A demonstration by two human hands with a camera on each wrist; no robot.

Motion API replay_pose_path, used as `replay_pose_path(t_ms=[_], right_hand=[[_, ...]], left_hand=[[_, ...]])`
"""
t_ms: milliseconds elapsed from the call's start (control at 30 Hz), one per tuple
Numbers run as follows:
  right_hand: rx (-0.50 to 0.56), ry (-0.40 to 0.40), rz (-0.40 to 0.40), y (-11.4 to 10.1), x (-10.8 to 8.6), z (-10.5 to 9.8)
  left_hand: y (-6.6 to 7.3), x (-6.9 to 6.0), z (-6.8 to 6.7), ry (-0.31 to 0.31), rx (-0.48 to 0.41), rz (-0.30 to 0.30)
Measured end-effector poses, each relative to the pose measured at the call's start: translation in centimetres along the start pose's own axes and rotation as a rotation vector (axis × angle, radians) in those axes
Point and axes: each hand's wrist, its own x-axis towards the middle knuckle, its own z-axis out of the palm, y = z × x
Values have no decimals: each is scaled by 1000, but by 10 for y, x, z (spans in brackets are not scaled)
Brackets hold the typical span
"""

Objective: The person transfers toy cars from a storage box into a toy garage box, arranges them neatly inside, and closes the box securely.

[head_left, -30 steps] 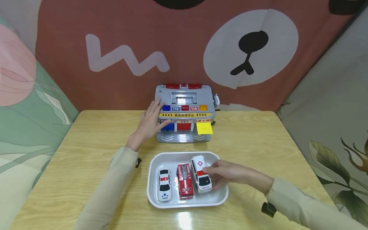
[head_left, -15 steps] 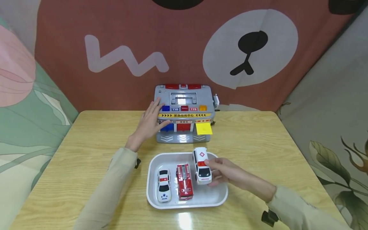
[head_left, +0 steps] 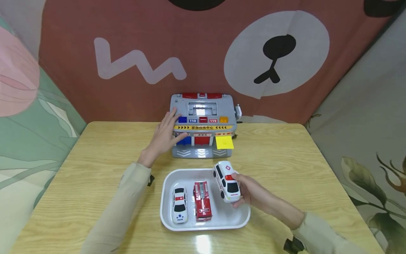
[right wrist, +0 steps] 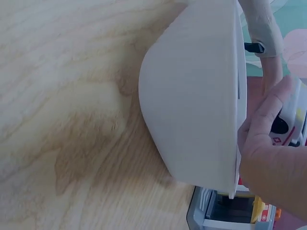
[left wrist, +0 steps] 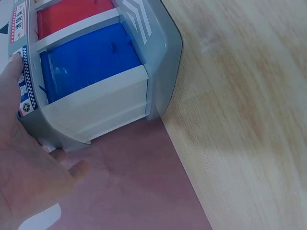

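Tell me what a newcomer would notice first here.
The huge bear-like face on the backdrop behind the table dominates. Below it, at the table's far side, stands a gray toy station, its yellow door open and the left hand on its left side. Nearer, the right hand holds a white toy ambulance over the white tray's right part.
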Motion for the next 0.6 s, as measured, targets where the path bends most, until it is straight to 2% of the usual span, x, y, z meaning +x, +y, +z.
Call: replay_pose_path(t_ms=[200, 433, 600], right_hand=[[-15, -6, -49, -2, -2, -4], [-61, 84, -59, -9, -4, -16], [-66, 109, -86, -11, -5, -27]], left_hand=[[1, 1, 0, -5, -8, -1], [1, 2, 3, -3, -16, 1], [-1, 1, 3, 8, -15, -4]])
